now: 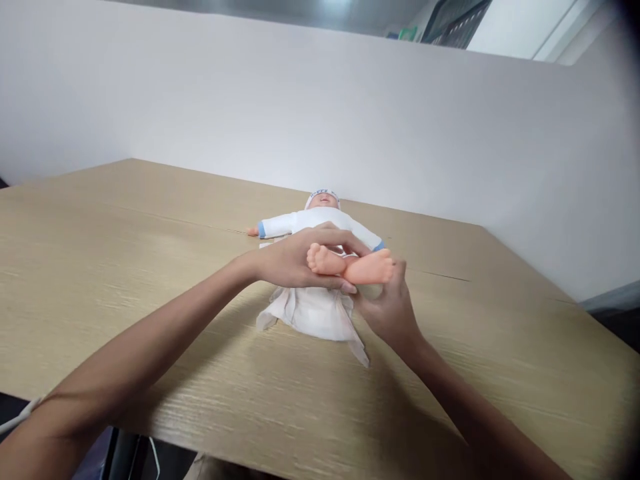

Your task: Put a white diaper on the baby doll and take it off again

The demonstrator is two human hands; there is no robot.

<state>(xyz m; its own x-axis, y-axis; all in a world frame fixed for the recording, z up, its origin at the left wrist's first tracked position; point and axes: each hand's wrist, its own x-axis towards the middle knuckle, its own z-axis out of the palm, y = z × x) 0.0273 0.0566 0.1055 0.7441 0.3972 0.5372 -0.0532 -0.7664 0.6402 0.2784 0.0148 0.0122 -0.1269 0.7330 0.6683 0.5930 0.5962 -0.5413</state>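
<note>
A baby doll (323, 217) in a white top with blue cuffs and a printed white hat lies on its back, head away from me. Its bare feet (370, 267) are raised toward me, soles facing the camera. My left hand (305, 257) is wrapped around the doll's legs from the left, thumb below them. From the right, my right hand (390, 310) closes on the doll's foot and ankle, its thumb close to my left thumb. Under the doll's bottom a white diaper (315, 313) lies spread, its near edge and tabs on the wood. The doll's hips are hidden behind my hands.
The light wooden table (150, 267) has seams across it. A pale partition (240, 100) stands along its back and right. A white cable (20, 415) hangs by my left forearm at the near edge.
</note>
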